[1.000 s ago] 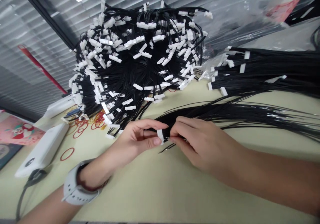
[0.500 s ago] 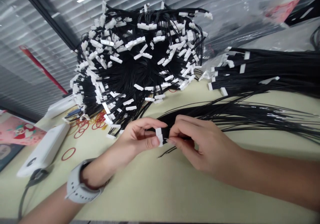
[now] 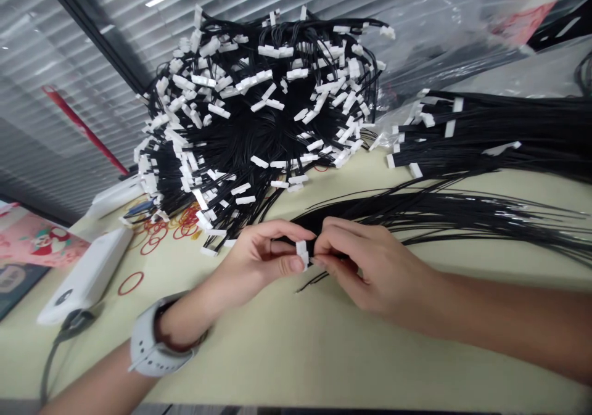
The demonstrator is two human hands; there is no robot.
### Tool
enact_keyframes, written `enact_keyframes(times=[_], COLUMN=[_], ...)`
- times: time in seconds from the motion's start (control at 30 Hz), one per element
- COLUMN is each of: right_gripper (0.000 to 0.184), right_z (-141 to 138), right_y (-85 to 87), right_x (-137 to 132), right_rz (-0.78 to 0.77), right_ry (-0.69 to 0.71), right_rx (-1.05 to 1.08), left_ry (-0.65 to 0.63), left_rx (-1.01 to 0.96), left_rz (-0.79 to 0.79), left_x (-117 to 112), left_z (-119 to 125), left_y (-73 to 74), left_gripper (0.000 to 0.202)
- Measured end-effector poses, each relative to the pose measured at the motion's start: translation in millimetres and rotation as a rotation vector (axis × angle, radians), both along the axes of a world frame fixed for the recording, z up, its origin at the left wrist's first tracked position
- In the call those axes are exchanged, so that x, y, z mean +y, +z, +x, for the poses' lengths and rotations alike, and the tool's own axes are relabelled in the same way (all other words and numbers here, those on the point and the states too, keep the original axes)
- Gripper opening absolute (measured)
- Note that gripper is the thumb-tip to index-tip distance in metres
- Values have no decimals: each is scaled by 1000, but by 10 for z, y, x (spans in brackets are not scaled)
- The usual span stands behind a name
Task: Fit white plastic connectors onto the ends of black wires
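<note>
Between the thumb and fingers of my left hand point(image 3: 259, 256) is a small white connector housing point(image 3: 303, 254), held upright. My right hand point(image 3: 358, 261) is closed in a pinch just to its right, on the end of a thin black wire; the fingers cover most of that wire. The two hands nearly meet at the connector. Behind and under my right hand runs a loose bundle of black wires point(image 3: 472, 214) spreading to the right. A few wire ends point(image 3: 312, 281) poke out below the hands.
A big heap of black cables with white connectors point(image 3: 259, 113) stands at the back. More connectored cables point(image 3: 509, 128) lie at back right beside clear plastic bags point(image 3: 435, 26). On the left are red rubber bands point(image 3: 157, 233) and a white power strip point(image 3: 87, 273) with its cord.
My left hand and the connector have moved slightly right, closer to my right hand's fingertips. The right hand stays almost in place; the view has shifted a little.
</note>
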State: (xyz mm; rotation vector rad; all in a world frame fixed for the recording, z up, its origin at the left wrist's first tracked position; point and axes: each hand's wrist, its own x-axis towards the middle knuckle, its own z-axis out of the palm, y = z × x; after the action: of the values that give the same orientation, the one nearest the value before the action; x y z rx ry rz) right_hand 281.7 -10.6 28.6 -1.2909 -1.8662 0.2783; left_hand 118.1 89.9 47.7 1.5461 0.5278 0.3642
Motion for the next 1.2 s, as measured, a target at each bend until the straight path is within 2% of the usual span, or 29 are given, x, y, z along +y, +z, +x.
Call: enact_keyframes(times=[0.2, 0.37, 0.6, 0.83, 1.2], right_gripper=[13, 17, 8, 5, 6], right_z=[29, 81, 84, 75, 104], right_y=[-5, 9, -32, -2, 49], right_x=[56, 84, 96, 93, 52], right_rz=[-87, 41, 141, 107, 63], right_ry=[-64, -151, -130, -135, -129], right_rx=[-7, -76, -146, -136, -234], left_ry=[94, 139, 107, 83, 57], left_rx=[11, 30, 37, 52, 74], left_rz=[33, 34, 26, 24, 24], left_x=[20, 31, 8, -12, 5], left_z=[37, 55, 38, 41, 36], left_y=[-31, -28, -19, -6, -6], left_gripper=[21, 21, 20, 20, 18])
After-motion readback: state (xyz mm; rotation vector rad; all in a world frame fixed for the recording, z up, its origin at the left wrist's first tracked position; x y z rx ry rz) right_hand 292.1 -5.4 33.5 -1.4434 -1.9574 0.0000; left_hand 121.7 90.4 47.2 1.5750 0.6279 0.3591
